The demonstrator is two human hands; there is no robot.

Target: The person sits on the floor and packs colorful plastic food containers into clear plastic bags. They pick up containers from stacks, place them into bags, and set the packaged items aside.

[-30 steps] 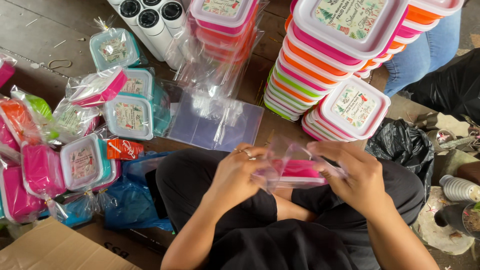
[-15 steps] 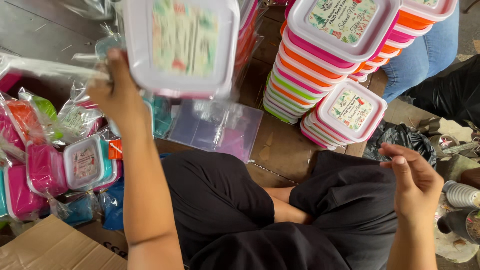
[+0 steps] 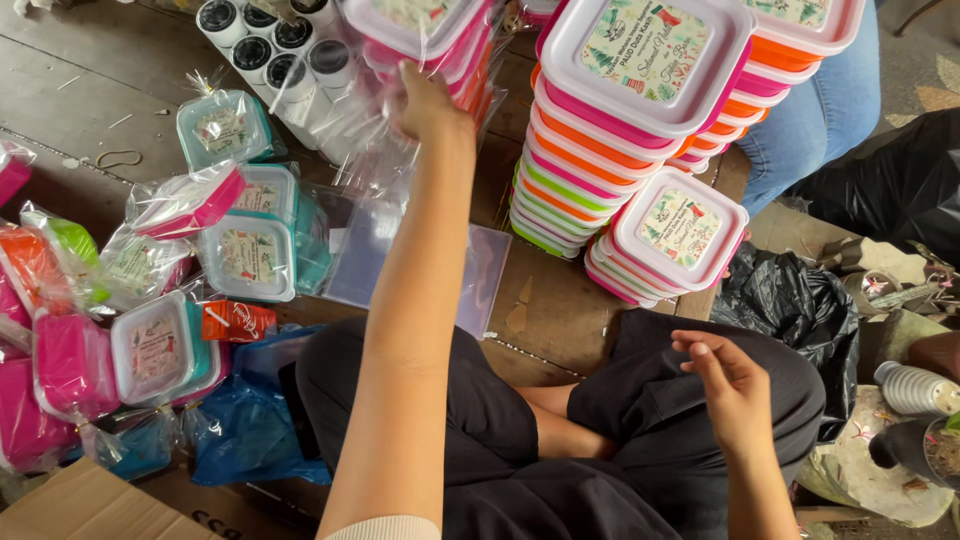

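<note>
Since a moment ago, the white-lidded pink box has gone from high in front of me out onto the stack at the far edge, in its clear bag.

Nearest, my right hand hovers over my black-trousered knee, fingers loosely curled, holding nothing. Farther out, flat clear plastic bags lie on the wooden floor just past my legs. Wrapped pink and teal boxes crowd my left side. Ahead on the right stand tall stacks of lidded boxes in pink, orange and green. Farthest, my left hand is stretched out, fingers against the bagged pink box; whether it grips I cannot tell.
</note>
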